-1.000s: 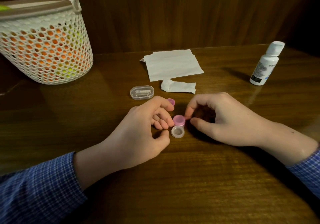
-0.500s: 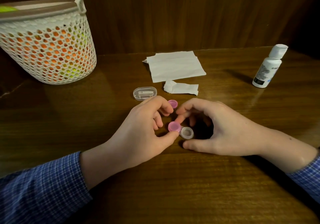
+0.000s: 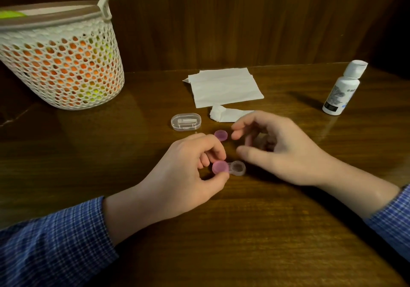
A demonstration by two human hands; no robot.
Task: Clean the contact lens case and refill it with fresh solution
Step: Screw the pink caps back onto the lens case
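The clear contact lens case (image 3: pixel 237 168) lies on the wooden table (image 3: pixel 266 231), its right well uncovered and its left well capped in pink. My left hand (image 3: pixel 188 176) pinches that pink-capped end (image 3: pixel 220 167) between thumb and fingers. A loose pink cap (image 3: pixel 221 135) lies just beyond it. My right hand (image 3: pixel 275 149) hovers right of the case with loosely curled fingers, blurred and holding nothing. The white solution bottle (image 3: pixel 342 88) stands capped at the far right.
A flat white tissue (image 3: pixel 224 87) and a crumpled one (image 3: pixel 226 116) lie behind my hands. A small clear oval box (image 3: pixel 186 121) sits to their left. A white mesh basket (image 3: pixel 60 65) holding coloured items stands far left against a wood-panelled wall.
The case was turned from pointing away to lying sideways. My left hand took hold of its pink-capped end, and my right hand let go and lifted off to the right.
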